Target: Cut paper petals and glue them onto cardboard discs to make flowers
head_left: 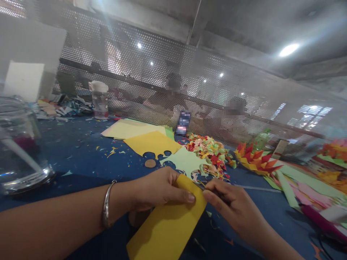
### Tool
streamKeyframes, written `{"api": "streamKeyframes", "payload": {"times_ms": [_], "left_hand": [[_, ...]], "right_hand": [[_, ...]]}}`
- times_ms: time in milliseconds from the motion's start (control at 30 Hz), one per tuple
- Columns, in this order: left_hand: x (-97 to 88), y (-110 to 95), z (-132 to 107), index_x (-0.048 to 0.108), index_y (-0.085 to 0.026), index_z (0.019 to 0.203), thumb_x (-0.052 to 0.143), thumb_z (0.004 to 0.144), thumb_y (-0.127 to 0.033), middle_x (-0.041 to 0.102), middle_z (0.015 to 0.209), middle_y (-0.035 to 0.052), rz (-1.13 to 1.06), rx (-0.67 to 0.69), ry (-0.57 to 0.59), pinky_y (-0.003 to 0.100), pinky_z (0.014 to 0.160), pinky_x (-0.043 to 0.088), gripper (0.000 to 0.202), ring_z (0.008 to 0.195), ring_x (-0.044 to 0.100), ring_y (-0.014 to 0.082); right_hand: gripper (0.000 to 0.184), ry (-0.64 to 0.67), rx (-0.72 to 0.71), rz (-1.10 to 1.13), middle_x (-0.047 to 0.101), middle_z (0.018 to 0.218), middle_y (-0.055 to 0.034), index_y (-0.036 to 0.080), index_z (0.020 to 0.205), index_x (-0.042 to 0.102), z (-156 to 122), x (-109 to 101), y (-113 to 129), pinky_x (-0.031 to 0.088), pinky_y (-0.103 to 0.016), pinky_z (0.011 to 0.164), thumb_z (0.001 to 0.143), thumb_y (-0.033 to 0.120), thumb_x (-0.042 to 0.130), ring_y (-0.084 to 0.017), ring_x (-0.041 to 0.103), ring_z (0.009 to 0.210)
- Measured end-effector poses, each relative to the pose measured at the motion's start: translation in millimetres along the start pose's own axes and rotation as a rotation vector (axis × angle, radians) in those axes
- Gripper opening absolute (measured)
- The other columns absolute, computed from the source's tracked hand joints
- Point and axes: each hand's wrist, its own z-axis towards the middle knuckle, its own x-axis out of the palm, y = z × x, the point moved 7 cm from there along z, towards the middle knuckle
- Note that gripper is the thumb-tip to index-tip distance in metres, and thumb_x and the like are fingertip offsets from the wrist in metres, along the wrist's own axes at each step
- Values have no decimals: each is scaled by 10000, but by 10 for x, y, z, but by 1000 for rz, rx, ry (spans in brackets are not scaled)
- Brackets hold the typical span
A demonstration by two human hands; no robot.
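My left hand is closed on a folded sheet of yellow paper, thumb flat on top and fingers underneath. At the paper's upper right edge my right hand is closed around what looks like a pair of scissors. Only a bit of dark blade shows; the handles are hidden in my fingers. A thin yellow strip curls up beside the blade. Just beyond my hands lie a pale green sheet with rounded cut-outs, an orange-yellow sheet cut likewise, and a small brown disc.
Paper scraps are heaped behind my right hand, near a lit phone. Red and orange paper flowers stand to the right, with a magenta tool. A glass jar is at left, a lidded jug behind.
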Motion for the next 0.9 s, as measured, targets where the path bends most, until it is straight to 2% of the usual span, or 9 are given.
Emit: {"api": "streamKeyframes", "payload": {"times_ms": [233, 367, 600, 900], "left_hand": [[12, 20, 6, 734, -141, 737, 753, 710, -289, 691, 637, 24, -22, -1, 30, 314, 678, 525, 151, 524, 631, 138], [0, 26, 7, 734, -142, 749, 775, 692, -282, 714, 683, 28, -70, 5, -1, 287, 656, 517, 156, 509, 620, 115], [-64, 21, 15, 757, -133, 793, 796, 686, -313, 751, 790, 64, -127, 39, -55, 236, 649, 510, 213, 634, 668, 128], [-30, 24, 27, 761, -133, 765, 801, 685, -333, 743, 766, 58, -119, 30, -33, 238, 635, 499, 220, 598, 649, 117]], "right_hand": [[342, 15, -2, -13, 429, 638, 42, 217, 752, 510, -3, 11, 20, 328, -252, 540, 985, 442, 399, -132, 405, 584], [335, 19, -9, -12, 408, 626, 46, 222, 746, 489, 2, 21, 20, 323, -248, 529, 983, 439, 397, -132, 399, 574], [326, -4, -5, 2, 399, 641, 47, 222, 745, 474, 11, 4, 21, 325, -248, 546, 984, 429, 394, -131, 391, 588], [332, -4, -12, -24, 413, 635, 43, 227, 748, 483, 5, -2, 21, 331, -249, 530, 981, 447, 397, -135, 398, 582]]}}
